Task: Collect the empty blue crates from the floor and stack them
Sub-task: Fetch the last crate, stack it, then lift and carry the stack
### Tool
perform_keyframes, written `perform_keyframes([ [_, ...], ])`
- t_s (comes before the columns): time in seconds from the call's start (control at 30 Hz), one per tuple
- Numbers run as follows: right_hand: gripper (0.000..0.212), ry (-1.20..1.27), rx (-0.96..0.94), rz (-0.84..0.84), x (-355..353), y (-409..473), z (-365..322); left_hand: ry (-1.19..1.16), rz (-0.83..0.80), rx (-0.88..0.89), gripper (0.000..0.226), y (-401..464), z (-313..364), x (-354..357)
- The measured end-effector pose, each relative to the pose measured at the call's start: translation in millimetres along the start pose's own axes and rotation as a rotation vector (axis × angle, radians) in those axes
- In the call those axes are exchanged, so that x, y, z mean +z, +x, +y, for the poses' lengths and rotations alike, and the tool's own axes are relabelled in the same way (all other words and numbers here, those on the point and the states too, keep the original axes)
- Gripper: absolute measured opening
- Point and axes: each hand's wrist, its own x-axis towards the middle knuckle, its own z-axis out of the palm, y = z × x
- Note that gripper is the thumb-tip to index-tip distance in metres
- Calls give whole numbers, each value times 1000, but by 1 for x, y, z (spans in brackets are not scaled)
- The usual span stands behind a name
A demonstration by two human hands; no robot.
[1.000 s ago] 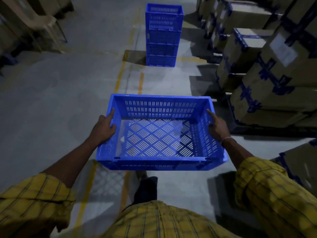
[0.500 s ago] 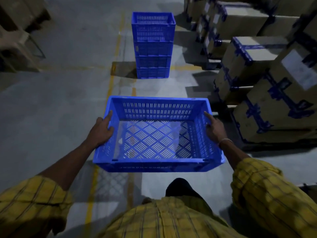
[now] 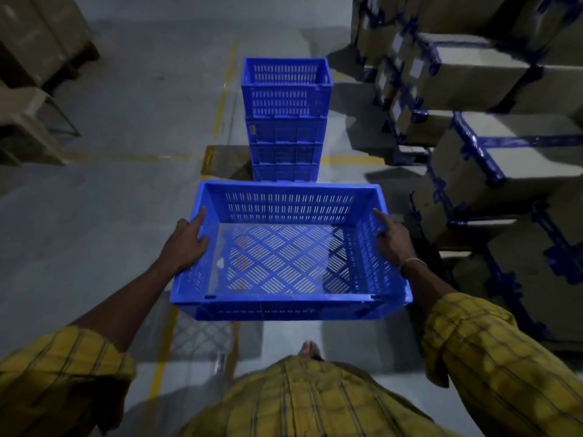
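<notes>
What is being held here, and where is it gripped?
An empty blue crate, gripped by both hands at its two short side rims: left hand, right hand.

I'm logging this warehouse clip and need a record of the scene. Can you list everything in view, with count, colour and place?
Carried crate: one, blue, empty, held in front of the person.
Crate stack: four by visible tiers, blue, on the floor straight ahead.
Cardboard boxes: many, brown with blue strapping, stacked along the right.
Boxes: several, brown, far left, dim.
Floor lines: yellow, running along and across the grey aisle.
Left hand: grips the crate's left rim.
Right hand: grips the right rim; band on the wrist.
Sleeves: yellow checked.
</notes>
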Motion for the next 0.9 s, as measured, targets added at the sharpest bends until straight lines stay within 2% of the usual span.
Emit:
perform_keyframes([
  [0.17,60,-62,-44,-4,-22,127,-13,-12,34,-3,76,106,24,-17],
  [0.43,68,-18,-11,-36,-29,331,-41,-17,39,-57,74,298,44,-46],
  [0.63,67,-54,-11,15,-15,476,-72,-45,20,-31,72,461,34,-59],
  [0.9,66,-54,-35,85,-42,634,-122,-5,4,23,69,639,46,-112],
])
